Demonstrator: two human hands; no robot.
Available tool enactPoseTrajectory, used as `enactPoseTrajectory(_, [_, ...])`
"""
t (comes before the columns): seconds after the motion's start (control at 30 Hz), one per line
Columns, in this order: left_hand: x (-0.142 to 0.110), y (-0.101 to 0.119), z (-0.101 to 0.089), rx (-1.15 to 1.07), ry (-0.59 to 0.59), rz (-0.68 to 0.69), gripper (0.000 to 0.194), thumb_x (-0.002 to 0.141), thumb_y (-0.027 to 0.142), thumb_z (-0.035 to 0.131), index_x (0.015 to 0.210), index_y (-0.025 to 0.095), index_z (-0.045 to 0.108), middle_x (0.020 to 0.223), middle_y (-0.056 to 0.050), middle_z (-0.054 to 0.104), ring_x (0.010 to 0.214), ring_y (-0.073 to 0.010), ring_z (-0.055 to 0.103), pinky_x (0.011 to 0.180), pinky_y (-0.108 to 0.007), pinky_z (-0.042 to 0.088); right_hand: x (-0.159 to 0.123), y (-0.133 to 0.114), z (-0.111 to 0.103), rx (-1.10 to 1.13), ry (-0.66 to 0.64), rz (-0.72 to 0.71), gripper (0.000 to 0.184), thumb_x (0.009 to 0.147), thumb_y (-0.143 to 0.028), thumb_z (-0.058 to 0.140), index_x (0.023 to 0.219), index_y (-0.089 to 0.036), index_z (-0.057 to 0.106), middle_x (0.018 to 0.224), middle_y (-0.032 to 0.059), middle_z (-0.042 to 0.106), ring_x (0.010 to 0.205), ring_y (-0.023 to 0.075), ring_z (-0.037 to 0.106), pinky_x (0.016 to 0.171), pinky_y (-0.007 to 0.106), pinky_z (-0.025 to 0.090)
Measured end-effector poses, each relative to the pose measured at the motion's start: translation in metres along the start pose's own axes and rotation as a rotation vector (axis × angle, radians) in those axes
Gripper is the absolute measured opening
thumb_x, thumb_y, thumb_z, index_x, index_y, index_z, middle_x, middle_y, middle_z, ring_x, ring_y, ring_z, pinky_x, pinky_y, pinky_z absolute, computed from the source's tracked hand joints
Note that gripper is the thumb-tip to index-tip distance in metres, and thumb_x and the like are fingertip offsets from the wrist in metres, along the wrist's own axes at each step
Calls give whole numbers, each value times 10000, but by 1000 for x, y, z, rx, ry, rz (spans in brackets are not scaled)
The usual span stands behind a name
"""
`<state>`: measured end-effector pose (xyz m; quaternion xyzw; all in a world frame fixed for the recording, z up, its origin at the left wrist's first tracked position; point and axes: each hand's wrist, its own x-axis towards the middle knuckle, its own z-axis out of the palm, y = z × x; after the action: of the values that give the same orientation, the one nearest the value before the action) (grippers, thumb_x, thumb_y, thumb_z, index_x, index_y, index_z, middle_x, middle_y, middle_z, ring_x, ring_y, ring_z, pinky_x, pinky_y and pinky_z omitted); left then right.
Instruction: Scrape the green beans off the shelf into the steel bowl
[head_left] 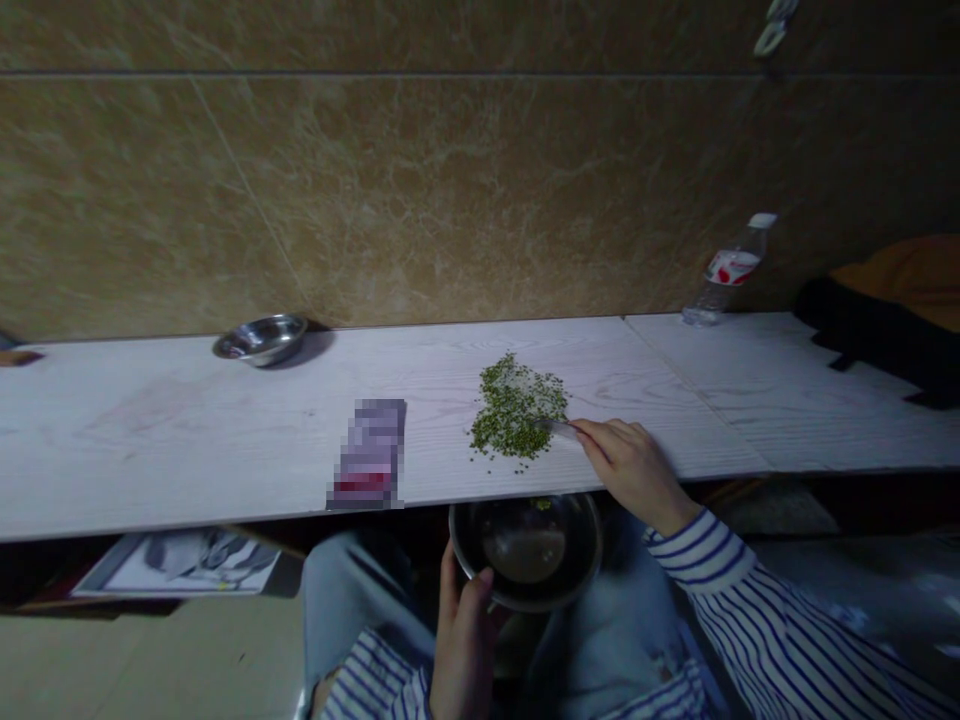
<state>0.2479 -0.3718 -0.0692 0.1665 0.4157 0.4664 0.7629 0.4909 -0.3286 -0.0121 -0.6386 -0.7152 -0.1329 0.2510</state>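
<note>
A loose heap of small green beans (517, 410), like mung beans, is spread on the white tabletop (435, 365). My right hand (637, 470) is closed on what looks like a metal spoon (556, 428), whose far end reaches into the right side of the heap. Below the table's front edge, my left hand (465, 625) grips the left rim of a steel bowl (525, 600) held over my lap. A few green beans show inside the bowl near its far rim, which sits just under the edge.
To the left lies a phone-shaped blurred object (369, 455). A small metal bowl (262, 342) tilts near the wall. At the right stand a plastic bottle (727, 270) and a dark and orange bag (892, 310). An open drawer (180, 562) holds utensils under the table.
</note>
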Motion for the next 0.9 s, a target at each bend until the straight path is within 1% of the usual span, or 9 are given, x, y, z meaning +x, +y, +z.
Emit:
enactPoseTrajectory(0.13, [-2, -3, 2, -20, -27, -3, 715, 779, 286, 605, 1426, 326, 304, 1376, -93, 513, 1217, -292, 500, 919, -403, 465, -8, -3, -4, 11, -26, 11, 257, 942, -239, 424, 1106, -175, 612, 964, 82, 697, 852, 197, 618, 764, 344, 428])
enactPoseTrajectory(0.27, [-3, -5, 5, -31, -40, -25, 707, 776, 295, 608, 1417, 334, 312, 1367, -91, 523, 1169, -293, 541, 874, -400, 490, -12, -6, -10, 33, -25, -8, 263, 943, -239, 412, 1099, -179, 615, 974, 82, 696, 863, 193, 621, 768, 345, 434])
enactPoseTrajectory(0.4, [-3, -6, 6, -32, -26, -40, 726, 763, 288, 621, 1417, 335, 308, 1383, -96, 505, 1169, -302, 539, 843, -397, 502, -13, -2, -13, -9, -9, 40, 272, 938, -242, 415, 1105, -167, 616, 959, 92, 700, 864, 204, 625, 765, 349, 439])
enactPoseTrajectory(0.5, [-3, -7, 6, -38, -26, -29, 756, 752, 283, 633, 1428, 317, 296, 1361, -114, 522, 1172, -313, 534, 847, -405, 496, -14, 1, -13, -43, -24, 60, 269, 937, -236, 417, 1094, -160, 621, 932, 94, 700, 842, 208, 624, 756, 350, 436])
enactPoseTrajectory(0.73, [-6, -10, 5, -36, -22, -10, 747, 758, 290, 627, 1426, 319, 295, 1373, -97, 512, 1176, -296, 530, 858, -385, 491, -20, -7, -13, -2, -35, 23, 268, 942, -235, 408, 1108, -171, 609, 931, 85, 697, 822, 197, 619, 735, 336, 425])
enactPoseTrajectory(0.9, [-9, -14, 5, -35, 8, 7, 741, 735, 305, 651, 1407, 309, 340, 1355, -103, 528, 1173, -305, 533, 879, -392, 487, -24, 1, -16, -54, -19, 54, 270, 939, -232, 409, 1111, -164, 606, 958, 95, 693, 846, 206, 619, 751, 342, 428])
